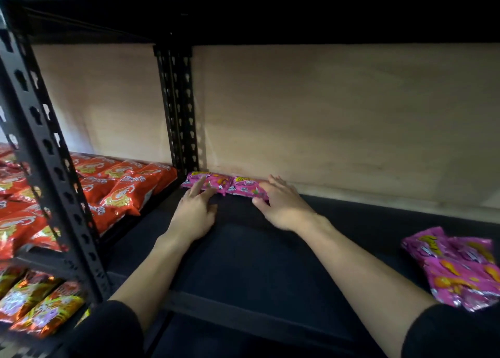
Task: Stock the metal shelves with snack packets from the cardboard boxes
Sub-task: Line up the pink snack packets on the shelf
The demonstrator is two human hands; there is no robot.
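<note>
Two pink snack packets lie side by side at the back of the black metal shelf (243,263), against the beige wall. My left hand (194,211) rests with straight fingers on the left pink packet (209,180). My right hand (281,203) lies flat with its fingers on the right pink packet (243,188). Both arms reach deep into the shelf bay. A loose pile of pink packets (460,268) sits at the right front of the same shelf. No cardboard box is in view.
Black perforated uprights stand at the left front (48,152) and at the back (178,109). The neighbouring bay on the left holds several red snack packets (119,192), with orange packets (35,303) on the shelf below. The upper shelf hangs low overhead.
</note>
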